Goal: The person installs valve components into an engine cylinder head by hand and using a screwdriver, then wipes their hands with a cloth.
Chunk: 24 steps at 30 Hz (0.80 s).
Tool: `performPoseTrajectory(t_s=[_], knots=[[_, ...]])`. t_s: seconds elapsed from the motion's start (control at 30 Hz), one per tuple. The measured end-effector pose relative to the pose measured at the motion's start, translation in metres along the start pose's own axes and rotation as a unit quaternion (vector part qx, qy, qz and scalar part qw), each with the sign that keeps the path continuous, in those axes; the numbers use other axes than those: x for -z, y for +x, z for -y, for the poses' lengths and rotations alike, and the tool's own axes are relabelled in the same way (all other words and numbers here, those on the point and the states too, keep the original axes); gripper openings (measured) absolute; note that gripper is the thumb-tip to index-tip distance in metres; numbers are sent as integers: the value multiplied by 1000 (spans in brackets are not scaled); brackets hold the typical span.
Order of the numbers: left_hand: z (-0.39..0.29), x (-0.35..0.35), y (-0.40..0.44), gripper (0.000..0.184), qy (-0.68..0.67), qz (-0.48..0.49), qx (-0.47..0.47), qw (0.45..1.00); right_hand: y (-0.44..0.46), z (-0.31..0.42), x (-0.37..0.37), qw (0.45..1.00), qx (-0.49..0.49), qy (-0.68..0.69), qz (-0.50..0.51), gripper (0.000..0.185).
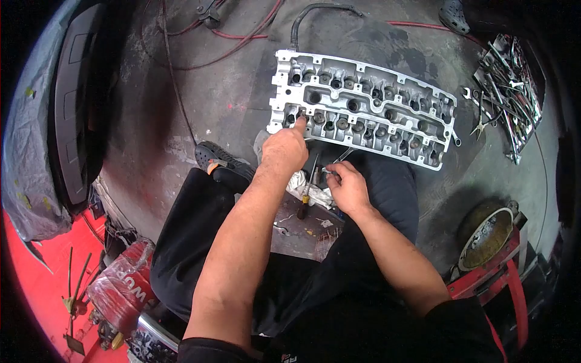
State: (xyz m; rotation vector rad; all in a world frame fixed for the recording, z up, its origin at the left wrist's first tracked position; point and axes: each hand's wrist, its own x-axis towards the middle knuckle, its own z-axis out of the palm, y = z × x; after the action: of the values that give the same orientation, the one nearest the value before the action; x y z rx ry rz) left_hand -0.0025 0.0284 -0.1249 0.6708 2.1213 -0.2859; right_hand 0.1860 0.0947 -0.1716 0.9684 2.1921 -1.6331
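Note:
A silver engine cylinder head (378,107) lies at a slant on the floor, its rows of bores facing up. My left hand (285,148) reaches its near left corner, with the index finger stretched onto a bore and the other fingers curled. My right hand (350,186) is closed in a pinch around a small greyish piece (327,171), whose kind I cannot make out. Just beyond these fingers is a thin metal rod (342,156). Between my hands a screwdriver (306,198) with a yellow and dark handle rests by a white rag (296,183).
Loose wrenches and other tools (508,100) are heaped at the right. A round, dirty pan (487,239) stands near a red frame (514,290). Red hose (242,37) runs across the floor behind. At lower left is a red plastic-wrapped container (124,278).

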Motion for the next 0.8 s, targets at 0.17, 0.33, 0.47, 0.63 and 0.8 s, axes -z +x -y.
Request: performPoseTrajectory(t_s=[0.17, 0.33, 0.47, 0.63, 0.8], knots=[[14, -25, -3, 76, -105, -35, -19, 994, 1, -1, -2, 1000, 2, -5, -1, 20], [19, -43, 2, 83, -265, -56, -40, 962, 0, -2, -2, 1000, 3, -7, 4, 19], [10, -38, -6, 86, -568, 57, 21, 821, 1, -3, -3, 1000, -5, -8, 10, 19], [10, -43, -9, 90, -672, 33, 21, 739, 0, -1, -2, 1000, -11, -6, 10, 18], [21, -46, -12, 73, -295, -145, -34, 944, 0, -4, -5, 1000, 8, -15, 1, 18]])
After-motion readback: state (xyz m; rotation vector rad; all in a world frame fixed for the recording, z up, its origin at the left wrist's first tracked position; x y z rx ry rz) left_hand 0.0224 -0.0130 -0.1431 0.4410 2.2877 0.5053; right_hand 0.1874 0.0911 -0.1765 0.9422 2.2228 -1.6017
